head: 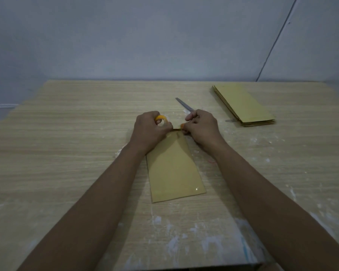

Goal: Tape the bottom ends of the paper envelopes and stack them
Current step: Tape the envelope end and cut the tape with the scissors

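A brown paper envelope [173, 169] lies flat on the wooden table [67, 143], long side pointing away from me. At its far end my left hand [150, 130] grips a small orange-cored tape roll [161, 120]. My right hand [201, 127] pinches the free end of the tape [179, 128] beside the left hand, just above the envelope's far edge. A shiny strip shows along the envelope's near edge. A stack of several brown envelopes [243, 105] rests at the far right.
Scissors [184, 105] lie behind my right hand, blades pointing to the far left; their handles are hidden by the hand. White smears mark the table near its front edge. A grey wall stands close behind the table.
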A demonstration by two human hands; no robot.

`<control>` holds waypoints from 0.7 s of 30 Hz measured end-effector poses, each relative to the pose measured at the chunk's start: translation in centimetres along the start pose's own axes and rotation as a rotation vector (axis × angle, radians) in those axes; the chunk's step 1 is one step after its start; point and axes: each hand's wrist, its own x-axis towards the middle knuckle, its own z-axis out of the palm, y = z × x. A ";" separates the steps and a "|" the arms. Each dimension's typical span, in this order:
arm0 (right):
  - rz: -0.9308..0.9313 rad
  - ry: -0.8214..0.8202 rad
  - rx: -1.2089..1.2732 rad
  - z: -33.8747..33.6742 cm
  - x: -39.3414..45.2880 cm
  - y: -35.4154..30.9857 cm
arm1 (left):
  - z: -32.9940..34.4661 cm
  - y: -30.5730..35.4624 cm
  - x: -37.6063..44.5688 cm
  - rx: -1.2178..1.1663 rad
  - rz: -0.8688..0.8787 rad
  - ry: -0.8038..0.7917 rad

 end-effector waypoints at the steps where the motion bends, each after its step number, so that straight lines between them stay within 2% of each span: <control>1: -0.005 -0.002 -0.017 0.0 0.0 0.0 | 0.0 -0.1 0.0 0.012 0.005 -0.011; 10: -0.039 0.004 -0.099 0.1 -0.4 -0.2 | 0.0 0.0 -0.1 0.064 0.017 -0.065; 21: -0.215 -0.004 -0.392 0.9 -0.5 0.0 | 0.2 0.1 -0.1 0.157 0.016 -0.121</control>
